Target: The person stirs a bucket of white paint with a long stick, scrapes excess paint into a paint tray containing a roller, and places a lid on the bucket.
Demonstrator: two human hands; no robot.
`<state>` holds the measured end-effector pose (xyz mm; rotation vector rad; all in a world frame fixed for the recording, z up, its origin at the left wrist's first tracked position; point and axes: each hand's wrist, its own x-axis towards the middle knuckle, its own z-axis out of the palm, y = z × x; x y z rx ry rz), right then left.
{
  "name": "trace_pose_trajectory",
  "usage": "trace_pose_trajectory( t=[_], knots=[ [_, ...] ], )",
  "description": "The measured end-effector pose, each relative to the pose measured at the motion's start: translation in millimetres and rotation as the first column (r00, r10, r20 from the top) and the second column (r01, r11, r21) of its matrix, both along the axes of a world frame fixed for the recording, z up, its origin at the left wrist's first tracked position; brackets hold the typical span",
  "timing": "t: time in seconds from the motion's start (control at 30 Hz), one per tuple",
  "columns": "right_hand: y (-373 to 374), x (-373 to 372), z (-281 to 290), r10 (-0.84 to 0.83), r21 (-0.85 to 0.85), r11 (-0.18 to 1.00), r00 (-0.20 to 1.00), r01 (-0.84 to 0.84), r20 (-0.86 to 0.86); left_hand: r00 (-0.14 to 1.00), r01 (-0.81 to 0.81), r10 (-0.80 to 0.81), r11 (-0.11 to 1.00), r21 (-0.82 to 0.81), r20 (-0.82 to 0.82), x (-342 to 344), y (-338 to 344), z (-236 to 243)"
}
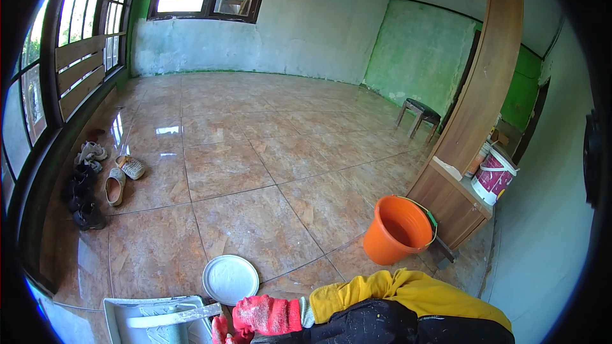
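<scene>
I see right hand [264, 314], red glove, yellow sleeve, reaching left along lower edge; fingers [220, 330] curl downward, cut by frame, grip state not discernible. Left hand not visible. Grey paint tray [127, 322] just left of fingers, pale roller bar [175, 315] across it. White round lid [231, 279] just above fingers on tiled floor [255, 153]. Orange bucket [400, 229] well right of them.

The glossy brown tiled floor [255, 153] carries an orange bucket [400, 229]. Left of the bucket lie a round white lid [230, 279] and a grey paint tray [153, 320]; farther left, shoes and sandals [95, 178]; beyond it, a small stool [421, 113].
</scene>
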<state>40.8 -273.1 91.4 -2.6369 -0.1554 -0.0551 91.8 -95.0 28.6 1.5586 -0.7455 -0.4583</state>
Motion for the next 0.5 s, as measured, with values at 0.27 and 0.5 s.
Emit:
trace_pose_trajectory(
  t=[0.27,0.5],
  knots=[
    [2,1,2,-0.076,-0.097,0.993,0.997,0.073,-0.023,0.917,0.185,-0.295,0.91,-0.37,-0.267,11,11,30],
    [-1,1,-3,-0.165,0.385,0.904,0.983,0.183,-0.081,0.575,-0.016,-0.467,0.814,-0.58,-0.672,0,20,15]
  ],
)
